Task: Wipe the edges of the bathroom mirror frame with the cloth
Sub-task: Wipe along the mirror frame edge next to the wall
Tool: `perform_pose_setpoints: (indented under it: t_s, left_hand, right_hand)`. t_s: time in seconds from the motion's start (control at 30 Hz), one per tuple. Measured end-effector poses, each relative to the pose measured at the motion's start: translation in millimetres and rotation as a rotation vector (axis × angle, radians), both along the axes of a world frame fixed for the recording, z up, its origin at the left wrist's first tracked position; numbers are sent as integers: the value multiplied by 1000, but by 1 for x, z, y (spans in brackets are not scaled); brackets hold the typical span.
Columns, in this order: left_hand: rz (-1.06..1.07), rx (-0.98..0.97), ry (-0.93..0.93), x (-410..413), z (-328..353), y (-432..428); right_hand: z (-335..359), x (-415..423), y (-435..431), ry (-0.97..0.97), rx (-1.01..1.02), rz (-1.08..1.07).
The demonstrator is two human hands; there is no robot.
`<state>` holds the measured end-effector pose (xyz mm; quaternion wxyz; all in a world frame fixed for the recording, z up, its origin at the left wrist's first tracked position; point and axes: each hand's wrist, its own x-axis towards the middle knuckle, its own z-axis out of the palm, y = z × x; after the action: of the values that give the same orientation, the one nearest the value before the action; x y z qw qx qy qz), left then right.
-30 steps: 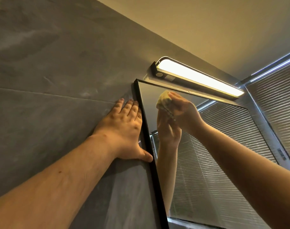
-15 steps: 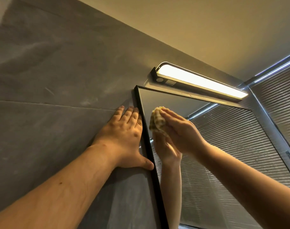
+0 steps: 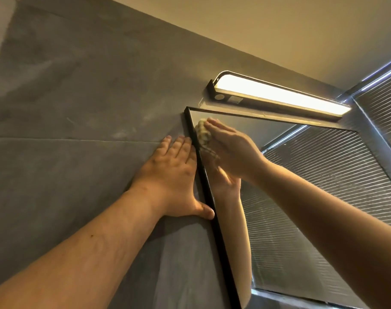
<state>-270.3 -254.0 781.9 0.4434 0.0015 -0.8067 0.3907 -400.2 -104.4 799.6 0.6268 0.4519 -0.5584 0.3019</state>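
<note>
The mirror has a thin black frame (image 3: 214, 221) that runs down from a top left corner on the grey wall. My right hand (image 3: 232, 150) presses a pale checked cloth (image 3: 203, 136) against the glass right beside the frame's left edge, near that corner. Most of the cloth is hidden under my fingers. My left hand (image 3: 172, 175) lies flat on the wall with fingers spread, its fingertips and thumb touching the outer side of the frame. The mirror shows my right hand's reflection.
A lit bar lamp (image 3: 279, 97) is mounted just above the mirror's top edge. Grey wall tiles (image 3: 67, 97) fill the left. Window blinds (image 3: 381, 103) stand at the right and are reflected in the glass. A beige ceiling is overhead.
My right hand has carried the cloth left across the glass, from the upper middle to the frame's left edge by the corner. My left hand has stayed flat on the wall.
</note>
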Motion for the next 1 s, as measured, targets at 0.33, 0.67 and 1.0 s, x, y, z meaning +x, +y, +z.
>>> perform_pose_setpoints:
  t_s: [0.33,0.67,1.0]
  left_hand:
    - [27,29,2,3,-1,2]
    - [-18,0,22,4,-2,1]
    - [34,61,-2,5,-3,4]
  right_hand:
    - [-57,2,17,109,216,-80]
    - [41,11,-6,-19,89,-184]
    - [-62,12,18,56,248,-266]
